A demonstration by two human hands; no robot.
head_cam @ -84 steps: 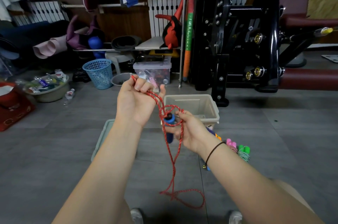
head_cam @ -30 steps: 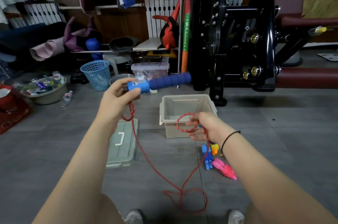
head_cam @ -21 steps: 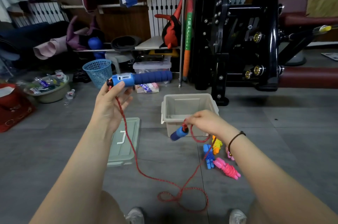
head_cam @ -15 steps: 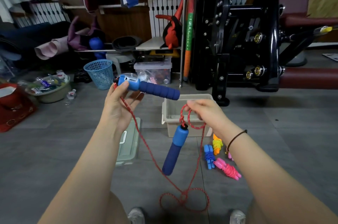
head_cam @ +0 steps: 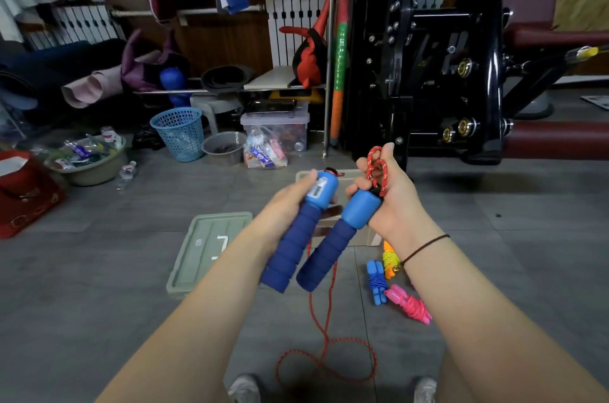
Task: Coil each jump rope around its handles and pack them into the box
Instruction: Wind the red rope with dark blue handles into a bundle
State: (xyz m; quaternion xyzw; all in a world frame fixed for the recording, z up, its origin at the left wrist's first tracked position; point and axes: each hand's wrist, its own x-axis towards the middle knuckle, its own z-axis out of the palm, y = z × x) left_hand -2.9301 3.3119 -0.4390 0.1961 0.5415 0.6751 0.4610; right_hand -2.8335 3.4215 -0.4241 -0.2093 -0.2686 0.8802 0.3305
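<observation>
Caught mid-task, my left hand (head_cam: pixel 290 201) grips the smooth light-blue plastic head of the first handle (head_cam: pixel 298 241). My right hand (head_cam: pixel 393 201) clasps the second handle (head_cam: pixel 334 246) together with small loops of red braided cord (head_cam: pixel 376 168) bunched in its fingers, and the two ribbed dark-blue foam grips slant down side by side, close together. The rest of the cord hangs between my forearms and lies in loose curves on the grey tiled floor (head_cam: pixel 99 287); behind my hands sits the pale open plastic box (head_cam: pixel 361 238), with its flat ribbed lid (head_cam: pixel 204 251) to the left and a coiled blue rope (head_cam: pixel 375 280), orange rope (head_cam: pixel 389 262) and pink rope (head_cam: pixel 412 303) lying in front of it to the right.
</observation>
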